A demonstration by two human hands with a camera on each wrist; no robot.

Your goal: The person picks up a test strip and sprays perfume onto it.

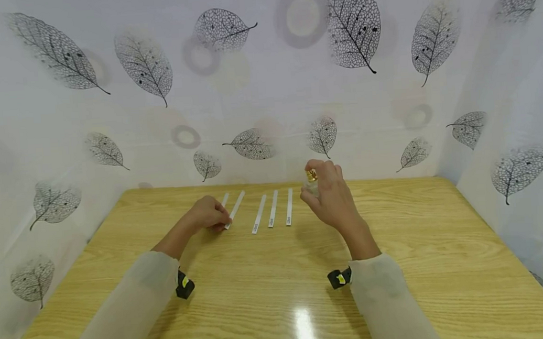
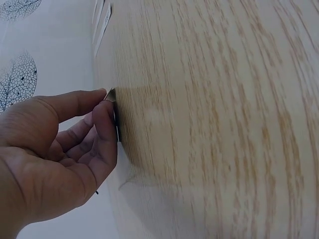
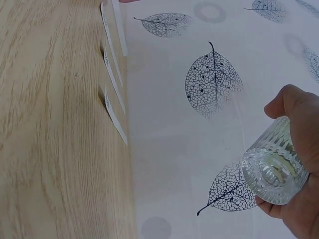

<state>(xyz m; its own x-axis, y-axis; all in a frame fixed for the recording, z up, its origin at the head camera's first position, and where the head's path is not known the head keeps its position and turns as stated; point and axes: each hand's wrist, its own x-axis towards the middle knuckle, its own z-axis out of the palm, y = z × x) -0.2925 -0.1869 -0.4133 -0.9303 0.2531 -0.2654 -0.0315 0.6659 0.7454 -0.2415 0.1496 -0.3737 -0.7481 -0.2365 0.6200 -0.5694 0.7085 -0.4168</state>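
My right hand (image 1: 332, 199) holds a clear glass perfume bottle (image 3: 274, 164) above the table, with the index finger on its gold top (image 1: 311, 175). The right wrist view shows the bottle's ribbed side and round base. At the left of a row of white paper strips, my left hand (image 1: 207, 214) is low at the tabletop. Its thumb and finger pinch the near end of a strip (image 2: 110, 94). One strip (image 1: 237, 206) runs back from the fingertips, and another (image 1: 224, 199) is partly hidden behind the hand. Three more strips (image 1: 272, 209) lie between the hands, small print at their near ends.
The wood-grain table (image 1: 261, 296) reaches back to a pale curtain (image 1: 266, 96) printed with dark leaves, which also rises along both sides. Black wrist cameras (image 1: 185, 285) hang below both sleeves.
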